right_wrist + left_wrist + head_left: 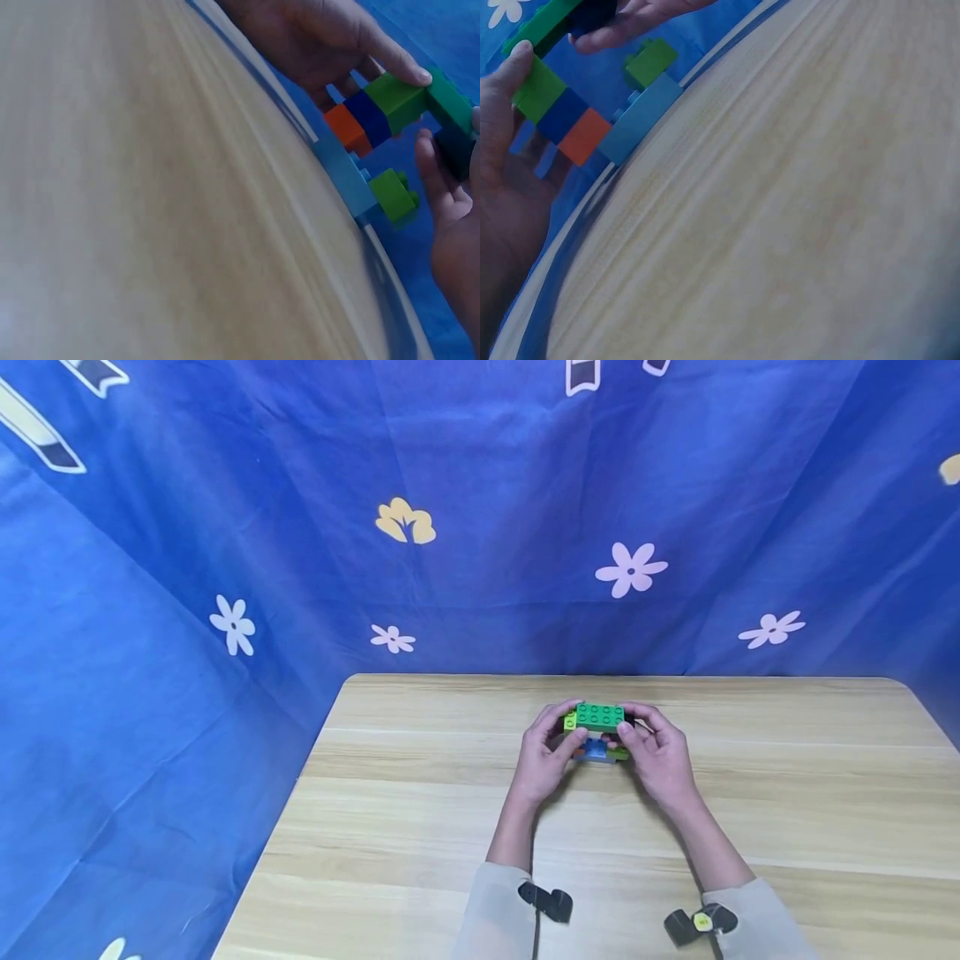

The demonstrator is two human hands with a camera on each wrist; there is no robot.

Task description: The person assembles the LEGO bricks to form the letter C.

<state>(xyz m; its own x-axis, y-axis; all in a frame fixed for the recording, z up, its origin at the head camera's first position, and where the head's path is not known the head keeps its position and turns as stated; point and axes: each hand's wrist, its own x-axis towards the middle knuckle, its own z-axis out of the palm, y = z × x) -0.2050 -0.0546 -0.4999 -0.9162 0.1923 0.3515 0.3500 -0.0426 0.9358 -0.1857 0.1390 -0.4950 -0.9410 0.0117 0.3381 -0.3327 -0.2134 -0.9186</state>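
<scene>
Toy building bricks make up a frame-like structure on the table. Its base is a long light blue brick [641,124]. On the left end stand an orange brick [585,136], a dark blue brick [562,115] and a lime brick [538,88]. A long green brick [600,716] lies across the top, with a dark brick [454,152] under its right end. Below that dark brick, over a gap, another lime brick [392,196] sits on the base. My left hand [546,752] grips the left stack near its top. My right hand [660,756] pinches the green brick's right end together with the dark brick.
The wooden table [405,827] extends around both forearms. A blue patterned cloth [495,552] hangs behind its far edge and along the left side. Black straps with small devices sit on both sleeves [495,914].
</scene>
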